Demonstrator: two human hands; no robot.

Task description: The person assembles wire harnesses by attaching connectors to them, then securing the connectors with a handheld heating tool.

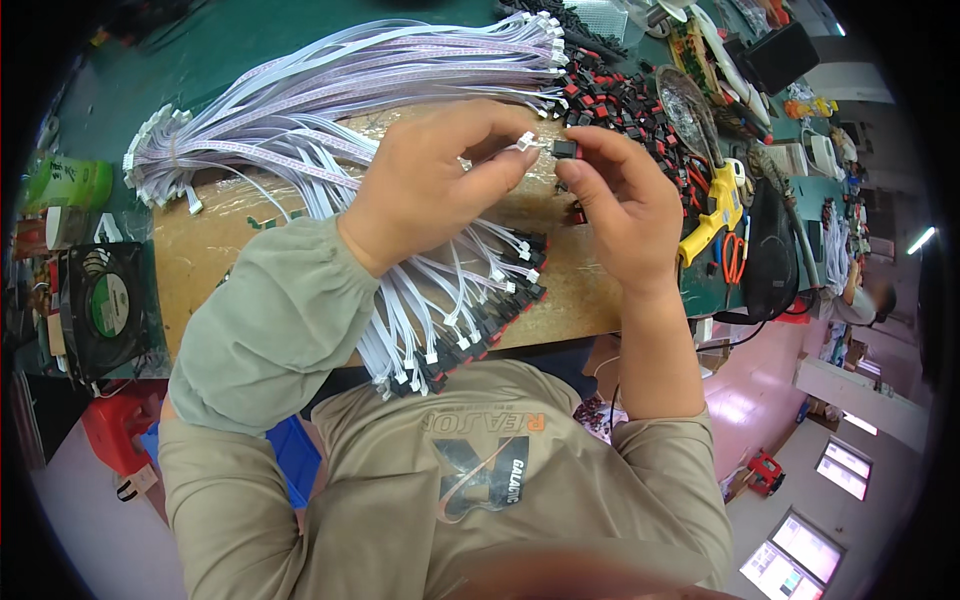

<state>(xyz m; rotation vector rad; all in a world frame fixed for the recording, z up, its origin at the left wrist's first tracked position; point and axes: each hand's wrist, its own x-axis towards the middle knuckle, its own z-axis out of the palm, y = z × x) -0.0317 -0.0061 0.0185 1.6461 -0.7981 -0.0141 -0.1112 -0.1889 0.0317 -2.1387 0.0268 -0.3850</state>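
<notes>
My left hand [425, 185] pinches a white plug [526, 141] on the end of a flat ribbon cable between thumb and forefinger. Facing it, a small gap away, is a small black block-shaped part [564, 149], gripped by the thumb and forefinger of my right hand [632, 195]. Below my hands, cables with white plugs and black-and-red ends [470, 345] fan out over the front edge of the board. Behind my left hand lies a large bundle of white ribbon cables [330, 75]. A heap of black and red parts [625, 105] spreads beyond my right hand.
A brown board [200, 265] covers part of the green table [110, 85]. On the right lie a yellow glue gun [718, 205], orange-handled scissors [733, 258] and a round dish [685, 100]. At the left stand a black fan [103, 305] and a green container [75, 183].
</notes>
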